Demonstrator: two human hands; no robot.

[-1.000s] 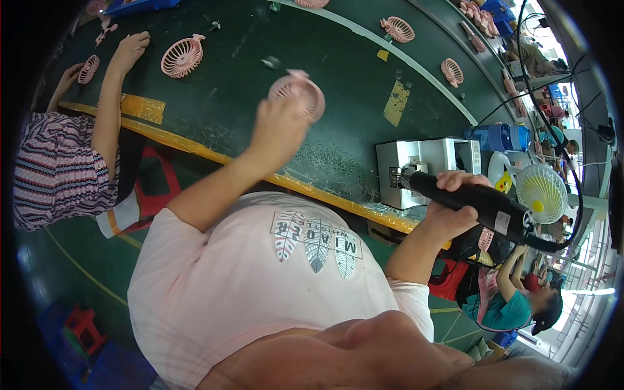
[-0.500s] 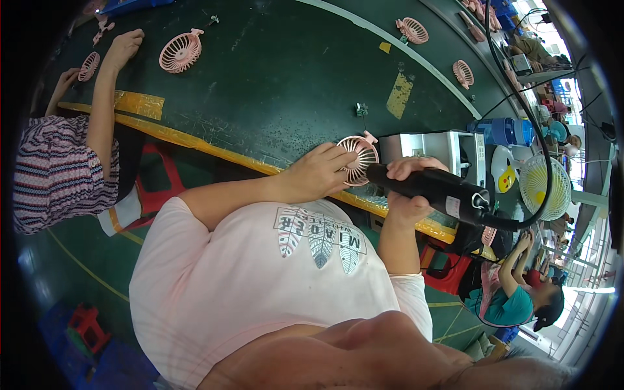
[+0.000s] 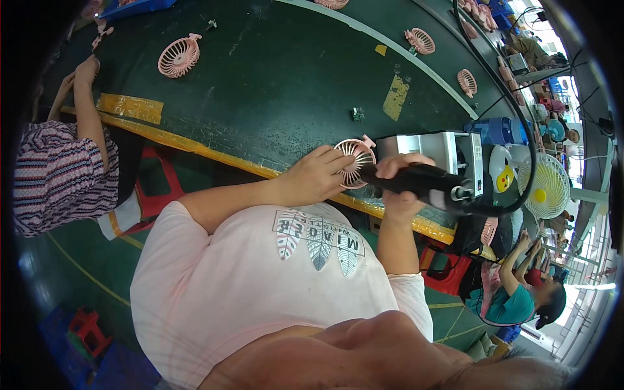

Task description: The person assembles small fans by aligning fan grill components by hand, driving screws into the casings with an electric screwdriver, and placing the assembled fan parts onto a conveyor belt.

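At the table's front edge, my left hand (image 3: 315,174) has its fingers closed on a round pink fan housing (image 3: 355,160) with radial slats. My right hand (image 3: 402,185) is wrapped round a black corded power tool (image 3: 432,186), which looks like an electric screwdriver. Its front end points at the right side of the housing; whether the tip touches is hidden. A small circuit board (image 3: 357,114) with a thin lead lies just beyond the housing. Right of it stands a silver-grey boxy machine (image 3: 422,148).
More pink housings, one at far left (image 3: 179,56) and two at far right (image 3: 422,41), lie on the dark green table (image 3: 273,84). The tool's thick black cable (image 3: 530,149) arcs over the right side. Co-workers sit left (image 3: 65,169) and right (image 3: 510,299).
The tool has tilted a little, its rear end shifting left and toward me. My left hand keeps the housing in place. At left, the co-worker's hand has drawn back and the small pink housing there is out of sight.
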